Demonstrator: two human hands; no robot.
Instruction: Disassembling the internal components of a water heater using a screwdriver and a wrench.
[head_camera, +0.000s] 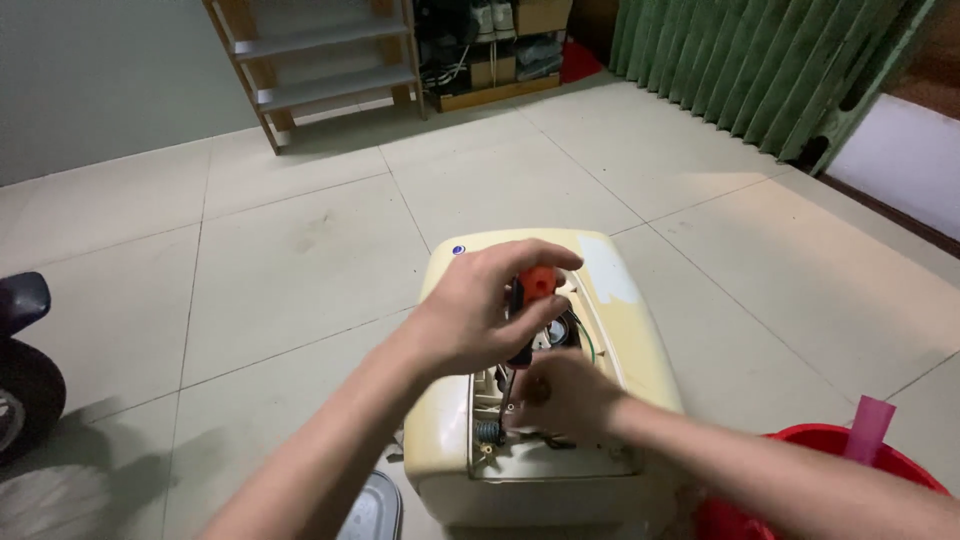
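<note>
A cream plastic appliance housing stands on the tiled floor with its inside open toward me, showing wires and a small spring. My left hand grips the orange and black handle of a screwdriver held upright over the opening. My right hand rests lower inside the opening, fingers curled around the screwdriver's shaft near the tip. What the tip touches is hidden by my fingers.
A red bucket with a pink object in it sits at the lower right. A grey lid lies by the housing's near left corner. A dark wheel is at the far left. A wooden shelf and a green folding door stand behind.
</note>
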